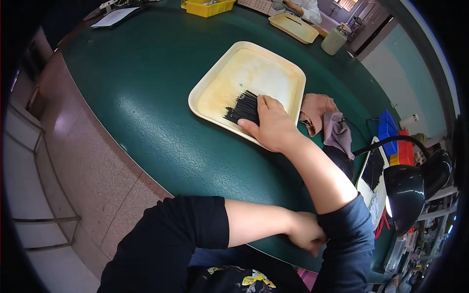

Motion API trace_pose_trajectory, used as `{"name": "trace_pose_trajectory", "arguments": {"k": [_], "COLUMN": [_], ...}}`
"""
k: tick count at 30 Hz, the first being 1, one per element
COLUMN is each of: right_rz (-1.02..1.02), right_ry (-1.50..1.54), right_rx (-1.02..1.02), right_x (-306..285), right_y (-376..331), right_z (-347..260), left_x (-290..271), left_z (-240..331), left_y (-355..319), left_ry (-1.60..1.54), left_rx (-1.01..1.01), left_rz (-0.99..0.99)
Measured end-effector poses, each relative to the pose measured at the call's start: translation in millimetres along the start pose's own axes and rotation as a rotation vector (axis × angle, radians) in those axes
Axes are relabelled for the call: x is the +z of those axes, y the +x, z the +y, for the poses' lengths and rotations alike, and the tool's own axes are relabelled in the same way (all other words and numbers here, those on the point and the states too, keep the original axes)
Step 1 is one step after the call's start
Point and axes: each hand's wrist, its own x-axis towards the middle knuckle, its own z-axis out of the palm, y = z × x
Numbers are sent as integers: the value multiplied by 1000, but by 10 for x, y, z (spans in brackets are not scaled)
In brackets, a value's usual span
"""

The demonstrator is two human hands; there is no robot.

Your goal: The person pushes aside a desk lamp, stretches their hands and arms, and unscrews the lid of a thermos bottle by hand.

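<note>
My right hand (271, 121) rests at the near edge of a cream tray (215, 88) with a worn, yellowed bottom. Its thumb and fingers span a flat bundle of thin black rods (243, 108), whose uneven ends stick out to the left; the part under the palm is hidden. My left hand (306, 231) is by the table's near edge, beside my right forearm. Its fingers are curled in, and whatever they may hold is out of sight.
Brown and mauve cloths (317, 111) lie right of the tray. Further right are a black lamp (408, 190), a white tray with black rods (373, 168), and blue and red bins (387, 131). A jar (335, 40), yellow bin (207, 9), second cream tray (293, 28) and co-worker (309, 10) are at the far side.
</note>
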Motion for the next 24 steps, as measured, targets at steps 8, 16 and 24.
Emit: {"name": "trace_pose_trajectory", "arguments": {"k": [8,16,24], "right_rz": [416,157,147], "right_ry": [110,-787,-626], "right_rx": [-113,364,325], "right_x": [-470,-369,-206], "right_y": [-370,-761,-362], "right_z": [598,1208,1737], "left_x": [-115,-141,-144], "left_z": [6,60,42], "left_y": [33,30,81], "left_ry": [-80,-82,-142], "left_rx": [70,20,-49], "left_rz": [-64,-34,-79]}}
